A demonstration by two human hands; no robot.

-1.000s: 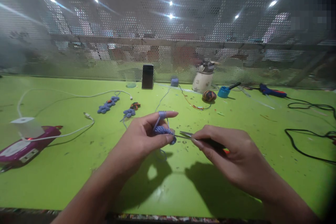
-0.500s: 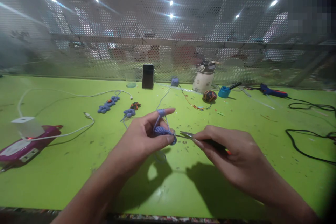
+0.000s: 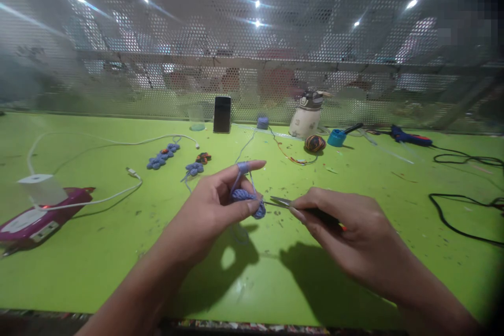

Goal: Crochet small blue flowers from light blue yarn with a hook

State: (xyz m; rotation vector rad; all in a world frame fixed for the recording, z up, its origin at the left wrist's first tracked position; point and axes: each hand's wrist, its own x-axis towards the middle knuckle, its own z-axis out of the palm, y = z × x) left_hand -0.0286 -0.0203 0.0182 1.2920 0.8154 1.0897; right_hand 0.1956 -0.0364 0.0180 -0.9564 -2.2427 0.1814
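Note:
My left hand [image 3: 214, 202] pinches a small piece of purple crochet [image 3: 246, 197] between thumb and fingers. Purple yarn [image 3: 243, 167] is wrapped round its raised index finger and runs down to the piece. In my right hand [image 3: 342, 215] is a thin metal crochet hook [image 3: 271, 203], its tip at the crochet's right edge. The same hand also grips a pointed metal blade, apparently scissors [image 3: 281, 201], with a dark handle mostly hidden in the palm. From the left index finger the strand leads back to a purple yarn ball [image 3: 262, 123].
Crocheted flowers [image 3: 163, 156] and a smaller flower pair [image 3: 197, 165] lie left. Behind stand a phone [image 3: 222, 114], clear cup [image 3: 197, 118], white jar [image 3: 305, 118], dark multicoloured yarn ball [image 3: 315, 143] and blue tape roll [image 3: 337, 138]. A glue gun [image 3: 411, 136] and purple power strip [image 3: 47, 218] flank the table.
The crochet piece has tilted slightly, showing more of its lower right side beside the hook. My left index finger has shifted a little to the right; my right hand has barely moved.

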